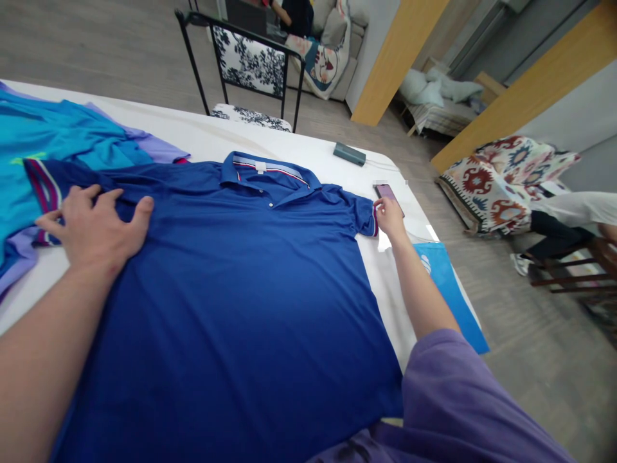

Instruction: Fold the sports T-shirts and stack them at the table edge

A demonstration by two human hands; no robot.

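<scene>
A dark blue polo shirt [250,289] lies spread out on the white table, its collar [270,179] toward the far side and its lower part running out of view near me. My left hand [99,222] rests with spread fingers on the sleeve at the left, close to the striped cuff. Over at the right sleeve, my right hand [388,215] pinches the edge of the striped cuff [375,220] between thumb and fingers. Just behind that hand lies a phone [385,191], partly hidden by it.
Turquoise and purple clothes [62,132] lie at the left, partly under the shirt. A dark case [349,154] and a blue folder-like sheet [448,289] sit along the right of the white table [193,135]. A chair [248,61] stands behind. One person sits at the far right, another at the back.
</scene>
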